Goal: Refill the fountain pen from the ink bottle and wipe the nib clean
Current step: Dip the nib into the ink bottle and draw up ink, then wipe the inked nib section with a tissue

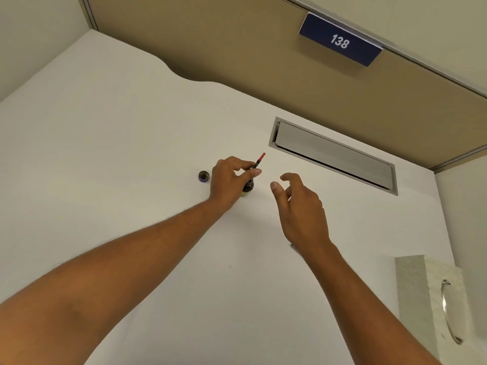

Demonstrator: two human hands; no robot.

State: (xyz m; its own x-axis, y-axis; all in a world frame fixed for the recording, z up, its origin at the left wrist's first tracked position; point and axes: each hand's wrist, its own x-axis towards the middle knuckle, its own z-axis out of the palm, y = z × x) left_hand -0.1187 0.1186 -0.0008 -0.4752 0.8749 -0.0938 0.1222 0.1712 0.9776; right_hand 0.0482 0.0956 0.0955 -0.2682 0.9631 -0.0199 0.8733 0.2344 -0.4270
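My left hand (229,180) pinches a thin dark fountain pen part with a red end (259,160), holding it tilted with its lower end down in the small dark ink bottle (247,187) on the white desk (118,154). The bottle is partly hidden behind my fingers. Its round dark cap (204,177) lies on the desk just left of my hand. My right hand (297,204) hovers to the right of the bottle, fingers apart and curled, holding nothing.
A grey metal cable flap (334,154) is set into the desk behind the hands. A tan partition with a blue "138" sign (340,40) rises at the back. A drawer unit with a metal handle (448,309) stands at the lower right.
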